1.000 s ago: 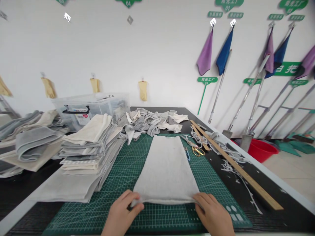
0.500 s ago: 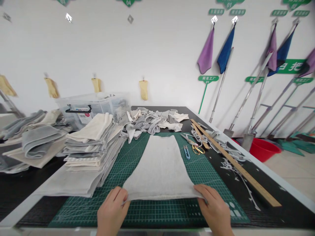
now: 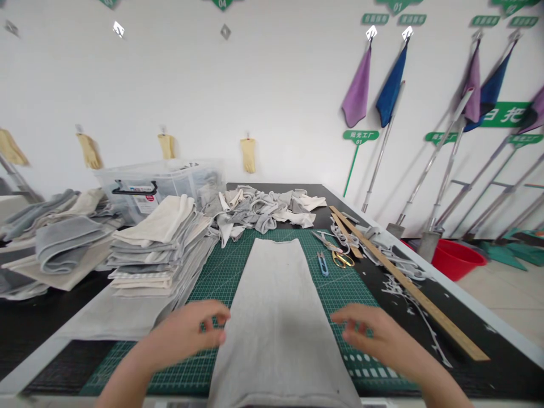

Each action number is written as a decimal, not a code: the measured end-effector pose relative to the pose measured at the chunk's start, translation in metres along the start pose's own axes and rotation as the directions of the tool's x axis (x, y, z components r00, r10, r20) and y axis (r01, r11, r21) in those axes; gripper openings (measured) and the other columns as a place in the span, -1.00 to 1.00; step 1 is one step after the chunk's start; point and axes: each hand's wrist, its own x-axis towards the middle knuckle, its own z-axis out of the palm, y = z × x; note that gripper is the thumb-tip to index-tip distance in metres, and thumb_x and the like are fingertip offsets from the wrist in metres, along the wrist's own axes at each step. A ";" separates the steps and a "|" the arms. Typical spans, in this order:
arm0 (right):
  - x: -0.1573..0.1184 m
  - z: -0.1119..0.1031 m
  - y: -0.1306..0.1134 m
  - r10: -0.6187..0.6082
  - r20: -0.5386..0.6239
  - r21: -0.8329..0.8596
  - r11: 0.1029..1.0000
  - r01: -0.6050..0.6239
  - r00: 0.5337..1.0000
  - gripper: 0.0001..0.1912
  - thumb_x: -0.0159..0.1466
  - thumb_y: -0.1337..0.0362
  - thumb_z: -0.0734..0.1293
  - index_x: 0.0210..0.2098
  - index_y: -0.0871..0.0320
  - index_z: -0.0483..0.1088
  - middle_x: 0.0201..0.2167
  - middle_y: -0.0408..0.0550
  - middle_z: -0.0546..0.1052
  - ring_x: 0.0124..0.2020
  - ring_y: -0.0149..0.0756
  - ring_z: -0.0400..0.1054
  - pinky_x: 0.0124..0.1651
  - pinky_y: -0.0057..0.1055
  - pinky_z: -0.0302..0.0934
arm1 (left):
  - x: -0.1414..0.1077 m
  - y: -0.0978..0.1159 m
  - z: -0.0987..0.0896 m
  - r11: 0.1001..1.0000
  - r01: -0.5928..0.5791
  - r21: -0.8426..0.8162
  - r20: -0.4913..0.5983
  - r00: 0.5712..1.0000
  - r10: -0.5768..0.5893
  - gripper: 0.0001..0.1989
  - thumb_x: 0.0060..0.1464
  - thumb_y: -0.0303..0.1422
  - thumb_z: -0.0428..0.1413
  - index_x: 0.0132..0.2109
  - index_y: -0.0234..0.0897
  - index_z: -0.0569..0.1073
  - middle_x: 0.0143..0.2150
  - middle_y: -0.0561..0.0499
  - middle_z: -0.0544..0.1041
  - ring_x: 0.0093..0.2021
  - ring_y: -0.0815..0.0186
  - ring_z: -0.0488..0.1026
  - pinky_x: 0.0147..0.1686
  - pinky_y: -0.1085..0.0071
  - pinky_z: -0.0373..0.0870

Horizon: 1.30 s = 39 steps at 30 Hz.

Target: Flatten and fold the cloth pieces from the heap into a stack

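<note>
A light grey cloth [image 3: 278, 306] lies lengthwise on the green cutting mat [image 3: 340, 292], its near end reaching the table's front edge. My left hand [image 3: 191, 331] hovers by the cloth's left side, fingers curved and apart, holding nothing. Across from it, my right hand [image 3: 368, 328] is beside the right side, thumb and fingers parted with nothing between them. Both hands are slightly smeared by motion. Past the right side of the cloth lie blue thread snips [image 3: 323, 264] and gold-handled scissors [image 3: 342, 259].
Left of the mat stands a stack of folded cloths [image 3: 148, 255], with a clear plastic box [image 3: 127, 198] behind. Crumpled cloths [image 3: 267, 207] are heaped at the back. A long wooden ruler [image 3: 416, 292] and white trimmings [image 3: 419, 317] lie right. A red bucket [image 3: 457, 259] stands beyond the table.
Both hands have let go of the cloth's near corners and moved forward along its sides. The cloth's near end now lies closer to me, at the table edge.
</note>
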 end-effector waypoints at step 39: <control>0.202 0.060 0.099 0.338 -0.139 0.971 0.232 0.060 0.931 -0.71 -0.17 0.36 0.24 -0.39 0.19 0.33 -0.49 -0.07 0.47 -0.44 -0.22 0.33 -0.36 -0.30 0.18 | 0.204 -0.076 0.026 0.098 -0.173 -0.980 -0.198 0.895 -0.399 -0.79 -0.23 -0.52 0.01 -0.33 -0.40 0.37 -0.51 -0.02 0.46 -0.40 0.28 0.42 -0.35 0.38 0.36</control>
